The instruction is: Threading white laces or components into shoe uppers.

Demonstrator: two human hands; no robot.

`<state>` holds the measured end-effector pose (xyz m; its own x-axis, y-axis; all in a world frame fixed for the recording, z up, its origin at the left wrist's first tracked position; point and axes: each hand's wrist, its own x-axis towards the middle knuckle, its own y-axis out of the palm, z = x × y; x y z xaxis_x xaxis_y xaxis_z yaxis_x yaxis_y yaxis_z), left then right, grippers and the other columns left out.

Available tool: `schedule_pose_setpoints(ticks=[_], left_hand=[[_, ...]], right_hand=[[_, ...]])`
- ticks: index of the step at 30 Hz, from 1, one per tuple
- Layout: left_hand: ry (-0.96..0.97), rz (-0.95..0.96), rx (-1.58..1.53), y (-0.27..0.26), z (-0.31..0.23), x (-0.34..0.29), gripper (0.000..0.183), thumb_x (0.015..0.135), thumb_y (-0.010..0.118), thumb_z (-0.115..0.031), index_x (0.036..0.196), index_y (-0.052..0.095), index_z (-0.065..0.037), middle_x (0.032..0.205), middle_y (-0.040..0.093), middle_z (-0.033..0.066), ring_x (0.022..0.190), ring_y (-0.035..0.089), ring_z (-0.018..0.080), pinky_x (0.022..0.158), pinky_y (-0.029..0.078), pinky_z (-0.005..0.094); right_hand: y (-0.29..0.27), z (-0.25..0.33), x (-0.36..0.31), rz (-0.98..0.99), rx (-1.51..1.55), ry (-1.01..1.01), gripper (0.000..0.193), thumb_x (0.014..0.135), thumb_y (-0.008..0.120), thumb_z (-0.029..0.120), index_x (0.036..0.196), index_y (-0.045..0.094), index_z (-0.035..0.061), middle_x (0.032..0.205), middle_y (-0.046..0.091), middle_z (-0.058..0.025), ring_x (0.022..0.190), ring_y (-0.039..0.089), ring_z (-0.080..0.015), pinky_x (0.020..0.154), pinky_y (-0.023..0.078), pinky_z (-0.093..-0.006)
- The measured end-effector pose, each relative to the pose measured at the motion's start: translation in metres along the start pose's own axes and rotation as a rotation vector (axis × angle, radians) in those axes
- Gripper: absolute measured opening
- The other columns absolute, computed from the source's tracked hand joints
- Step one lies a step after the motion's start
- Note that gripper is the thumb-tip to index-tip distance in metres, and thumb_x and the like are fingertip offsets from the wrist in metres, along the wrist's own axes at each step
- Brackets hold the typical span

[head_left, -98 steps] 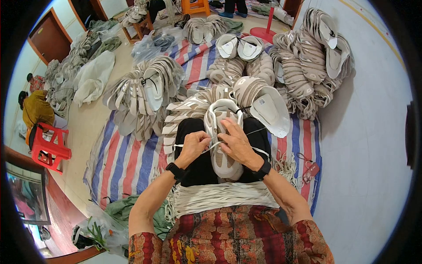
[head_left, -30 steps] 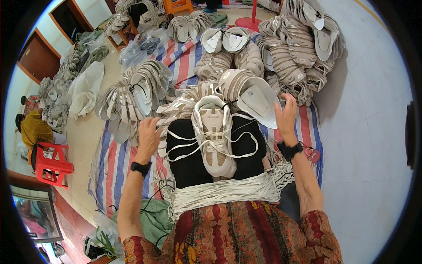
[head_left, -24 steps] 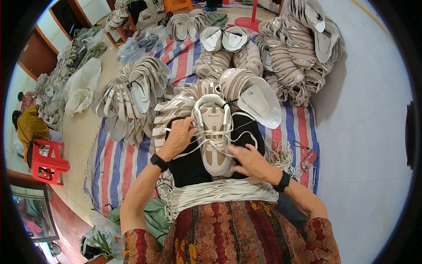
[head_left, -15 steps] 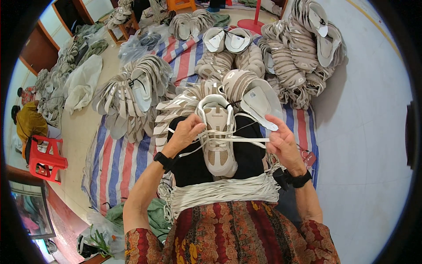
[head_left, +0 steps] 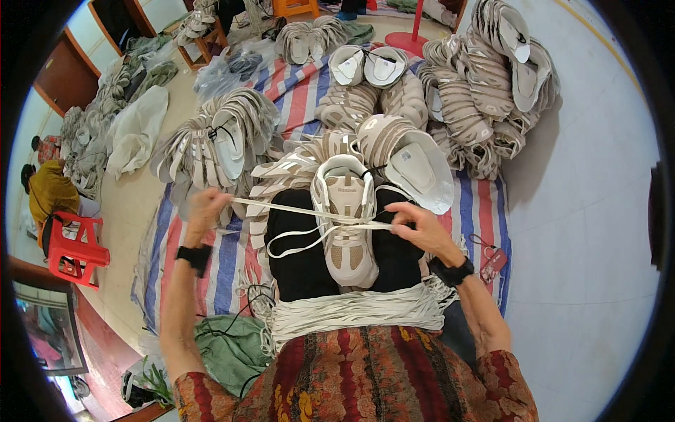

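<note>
A beige shoe upper (head_left: 346, 264) with a tan mesh toe rests between my black-clad knees, toe pointing at me. A flat white shoelace (head_left: 278, 206) runs through its eyelets. My left hand (head_left: 207, 211), a little blurred, is closed on one end of the lace, drawn taut out to the left. Just right of the shoe, my right hand (head_left: 420, 231) pinches the lace close to the eyelets. A slack loop of lace (head_left: 281, 252) hangs over my left knee. Across my lap lies a thick bundle of white laces (head_left: 358, 313).
Strung stacks of similar uppers stand ahead of me (head_left: 404, 165), at left (head_left: 211, 137) and at right (head_left: 478, 84). Under them spreads a striped sheet (head_left: 218, 260). A red stool (head_left: 77, 246) and a seated person (head_left: 53, 190) are far left. A red tag (head_left: 494, 264) lies right.
My left hand has moved outward to the left, pulling the lace straight. My right hand has come in closer to the shoe along the lace.
</note>
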<state>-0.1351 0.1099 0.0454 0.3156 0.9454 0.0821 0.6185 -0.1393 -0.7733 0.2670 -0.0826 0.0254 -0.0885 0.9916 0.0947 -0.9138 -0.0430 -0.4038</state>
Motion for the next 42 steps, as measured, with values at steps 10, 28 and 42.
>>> schedule_pose_setpoints(ticks=[10, 28, 42], left_hand=[[0.311, -0.561, 0.67, -0.058, 0.068, -0.005, 0.02, 0.068, 0.067, -0.02, 0.073, 0.054, -0.005, 0.073, 0.056, 0.0122, 0.068, 0.053, 0.0303, 0.059, 0.04, 0.0391], [0.564, 0.155, -0.083, 0.112, -0.104, -0.06, 0.016, 0.073, 0.065, -0.019, 0.077, 0.058, -0.005, 0.115, 0.039, 0.0164, 0.107, 0.035, 0.0322, 0.091, 0.027, 0.0417], [0.469, 0.005, -0.158, 0.106, -0.093, -0.048, 0.022, 0.072, 0.064, -0.009, 0.091, 0.055, -0.005, 0.099, 0.051, 0.0109, 0.097, 0.047, 0.0262, 0.085, 0.035, 0.0349]], right_hand=[[0.036, 0.017, 0.03, 0.021, -0.23, -0.081, 0.028, 0.077, 0.057, 0.009, 0.104, 0.055, 0.0002, 0.065, 0.058, -0.0092, 0.056, 0.055, -0.0166, 0.056, 0.044, -0.0282], [-0.115, -0.071, -0.035, -0.676, -0.915, 0.342, 0.008, 0.072, 0.051, 0.005, 0.076, 0.057, 0.0031, 0.068, 0.054, -0.0145, 0.068, 0.054, -0.0286, 0.06, 0.041, -0.038], [0.012, -0.012, 0.021, -0.17, -0.24, -0.146, 0.026, 0.082, 0.049, 0.021, 0.069, 0.056, 0.0004, 0.064, 0.055, -0.0114, 0.059, 0.053, -0.0239, 0.054, 0.041, -0.033]])
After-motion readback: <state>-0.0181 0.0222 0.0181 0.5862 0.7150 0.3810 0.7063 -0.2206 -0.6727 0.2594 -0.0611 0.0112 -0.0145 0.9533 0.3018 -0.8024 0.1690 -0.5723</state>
